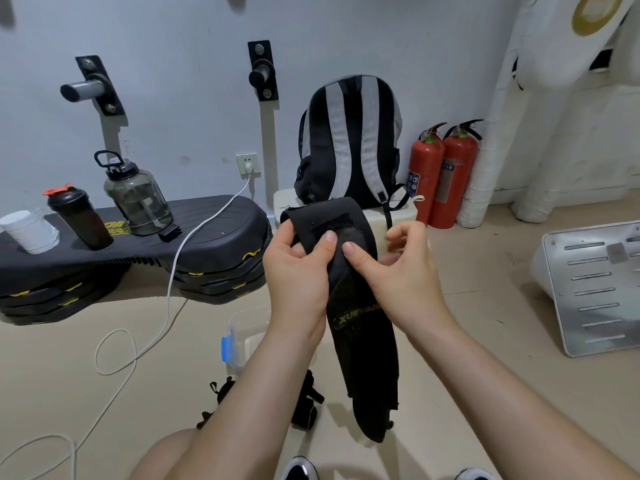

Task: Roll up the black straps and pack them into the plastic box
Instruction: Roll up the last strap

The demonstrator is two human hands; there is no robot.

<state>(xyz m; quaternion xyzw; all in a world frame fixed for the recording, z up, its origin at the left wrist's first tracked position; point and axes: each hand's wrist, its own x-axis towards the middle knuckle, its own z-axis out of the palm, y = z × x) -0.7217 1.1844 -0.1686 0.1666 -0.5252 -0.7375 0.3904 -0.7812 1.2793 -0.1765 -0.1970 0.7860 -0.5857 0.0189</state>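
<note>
At the folded upper end of a wide black fabric strap with yellow lettering (360,334), the left grip (298,268) and the right grip (398,271) both have hold. Each grip is closed on the strap: the thumb presses the front face and the fingers curl behind it. The two thumbs lie just beside each other. The top of the strap bends over towards the left grip, and the remainder hangs straight down between the forearms. Whether its lower end touches the floor (485,341) cannot be told.

Below the left grip, partly hidden by the forearm, a clear plastic box with a blue latch (242,327) sits on the floor. Nearer the person than the box, smaller black straps (304,407) lie on the floor.

Beyond the grips, a black-and-grey striped backpack (349,143) stands against the wall. Two red fire extinguishers (443,174) stand to its right. Left of the left grip, a low black bench with yellow marks (214,230) carries bottles, and a white cable (169,289) trails from it.
</note>
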